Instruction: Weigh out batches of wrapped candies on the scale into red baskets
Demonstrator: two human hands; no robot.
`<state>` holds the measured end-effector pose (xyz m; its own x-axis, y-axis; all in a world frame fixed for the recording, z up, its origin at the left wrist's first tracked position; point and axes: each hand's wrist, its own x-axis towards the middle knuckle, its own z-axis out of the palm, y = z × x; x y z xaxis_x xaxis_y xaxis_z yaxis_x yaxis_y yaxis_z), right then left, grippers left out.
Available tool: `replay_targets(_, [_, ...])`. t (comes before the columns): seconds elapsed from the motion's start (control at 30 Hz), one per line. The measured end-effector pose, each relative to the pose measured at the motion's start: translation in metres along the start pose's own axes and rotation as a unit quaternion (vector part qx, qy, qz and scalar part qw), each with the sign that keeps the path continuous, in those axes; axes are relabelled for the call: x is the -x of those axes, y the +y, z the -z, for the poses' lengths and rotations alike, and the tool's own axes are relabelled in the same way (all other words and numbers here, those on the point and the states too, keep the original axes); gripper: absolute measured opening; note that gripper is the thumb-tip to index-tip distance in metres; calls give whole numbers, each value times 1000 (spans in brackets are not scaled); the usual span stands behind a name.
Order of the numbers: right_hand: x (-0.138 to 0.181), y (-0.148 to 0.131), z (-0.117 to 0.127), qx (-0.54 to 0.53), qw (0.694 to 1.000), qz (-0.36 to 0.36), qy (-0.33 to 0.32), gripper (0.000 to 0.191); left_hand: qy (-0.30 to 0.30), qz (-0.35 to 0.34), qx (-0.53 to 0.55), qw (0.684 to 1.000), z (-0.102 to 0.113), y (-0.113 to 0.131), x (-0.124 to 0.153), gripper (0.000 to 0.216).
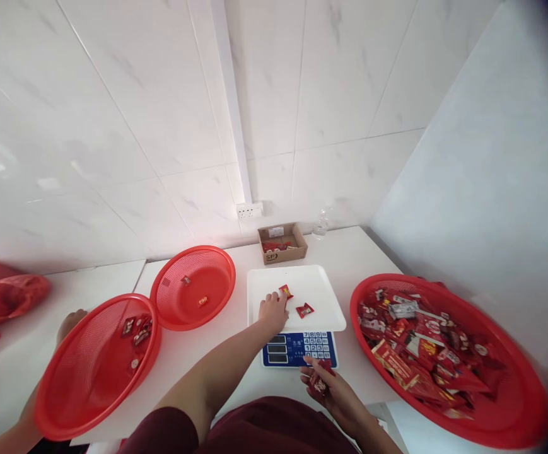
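My left hand [272,312] reaches over the white tray [321,287] of a weighing scale [299,349], fingers curled and pinching a small red sweet packet [285,291]. A second red packet [304,309] lies loose on the tray just to its right. My right hand [330,391] is near the table's front edge below the scale's keypad, palm up. It is closed on a few red packets [318,380].
A large red basket [501,410] heaped with red packets sits on the right. Two red baskets [89,378] [217,277] with a few packets stand on the left; another person's hand [70,323] rests behind the nearer one. A small cardboard box [297,251] and a bottle [320,225] stand by the wall.
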<state>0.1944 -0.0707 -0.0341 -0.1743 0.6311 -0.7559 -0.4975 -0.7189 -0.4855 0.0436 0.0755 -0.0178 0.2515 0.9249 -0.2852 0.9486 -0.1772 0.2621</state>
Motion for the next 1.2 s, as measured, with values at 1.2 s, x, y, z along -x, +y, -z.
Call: replay_targets(1.2, [-1,-1,7,-6,1000,-9,12,59,-48,-221,-7,974,-16,27,-19,40])
